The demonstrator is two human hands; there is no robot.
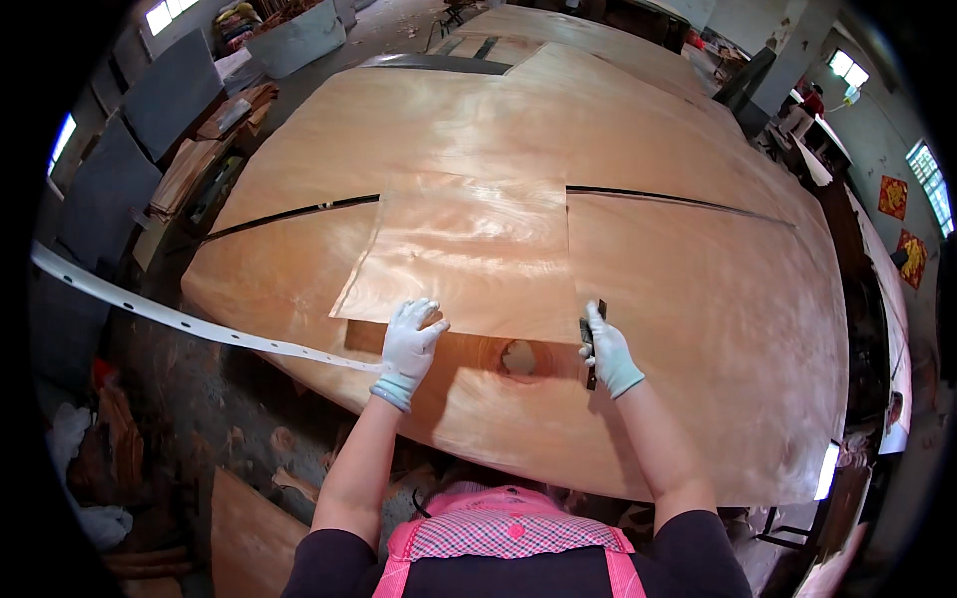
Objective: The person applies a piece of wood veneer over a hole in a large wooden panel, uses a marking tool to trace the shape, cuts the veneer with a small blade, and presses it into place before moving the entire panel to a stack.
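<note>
My left hand (409, 344), in a white glove with a pale blue cuff, is over the near left edge of a thin wood veneer sheet (469, 259), its fingers bent. A white perforated tape (214, 328) runs in from the left and ends at this hand, which seems closed on it; the grip itself is hidden. My right hand (610, 354), gloved alike, is closed round a narrow dark flat tool (592, 377) just right of the sheet's near right corner. The sheet lies on a larger veneer surface (718, 329). Near its front edge is a round pale patch (519, 358).
A dark narrow strip (688, 197) crosses the big surface and passes under the sheet. Stacked veneer (186, 174) stands at the left beside grey panels (174, 90). A pale bin (297, 40) is farther back. Another person (809, 105) is at the far right.
</note>
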